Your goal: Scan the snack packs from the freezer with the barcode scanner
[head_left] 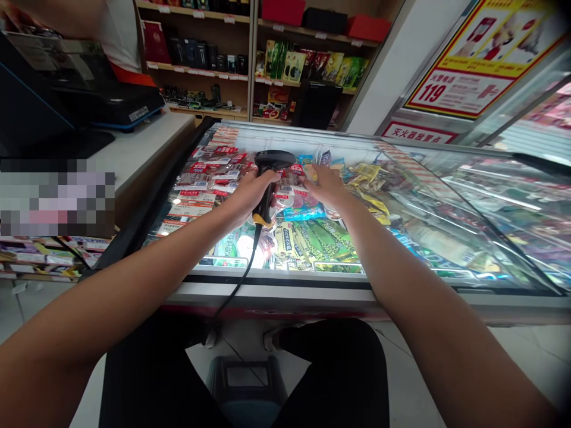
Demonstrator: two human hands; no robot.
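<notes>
My left hand (255, 193) is wrapped round the handle of a black barcode scanner (263, 205) with a yellow-orange base end. The scanner's wide head points away from me, and a black cable (244, 274) hangs from its lower end over the front edge of the freezer. A little to the right, my right hand (329, 187) is over the glass top with its fingers apart, holding nothing that I can see. Whether it touches the glass I cannot tell. Below both hands, the chest freezer (285, 291) holds green packets (312, 241), red-and-white packets (196, 175) and blue packets.
A counter (151, 142) with black equipment (111, 107) stands at the left, where another person's arm (75, 15) shows. Shelves (200, 70) with boxed goods line the back. A stool (245, 386) is between my legs. Red-and-yellow signs (473, 71) hang at right.
</notes>
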